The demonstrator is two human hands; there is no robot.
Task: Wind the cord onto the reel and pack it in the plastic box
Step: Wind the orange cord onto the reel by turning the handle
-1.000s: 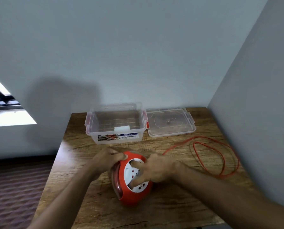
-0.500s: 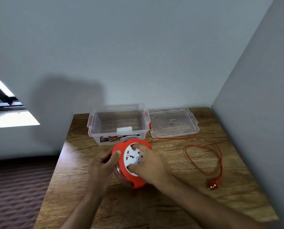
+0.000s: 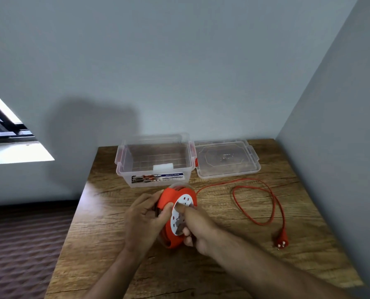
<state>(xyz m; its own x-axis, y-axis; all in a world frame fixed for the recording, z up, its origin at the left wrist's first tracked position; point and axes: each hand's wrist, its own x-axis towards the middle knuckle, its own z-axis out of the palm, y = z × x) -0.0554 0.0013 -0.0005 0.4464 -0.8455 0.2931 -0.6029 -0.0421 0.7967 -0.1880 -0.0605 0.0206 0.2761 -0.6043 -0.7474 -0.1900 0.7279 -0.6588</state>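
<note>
Just in front of the plastic box [image 3: 156,162], on the near side of its labelled wall, the orange reel [image 3: 175,214] is held up off the wooden table [image 3: 106,229] between both hands, tilted so that its white socket face points toward the right. The left hand [image 3: 142,221] wraps the reel's left rim, fingers curled round the orange edge, a firm grip. The right hand [image 3: 196,229] is closed against the white face with its fingers curled on the lower edge and a finger pressed on the disc, seemingly to turn it; whether it holds a winding knob I cannot tell. Some turns of cord [image 3: 263,201] appear to lie inside the reel already, though the hands cover much of it. From the reel's far side the cord leaves toward the right, runs along the table in front of the lid [image 3: 227,158], and falls into one long loose loop well to the right of the box. Its plug [image 3: 281,242] lies at the loop's near end, on the table, apart from the hands. The box stands open with nothing visible inside but a white patch at its front wall; its lid lies flat just beside it on the right. By my reading the winding is under way, not finished: the loop and plug remain to draw in, and after that the reel must go into the box.
</note>
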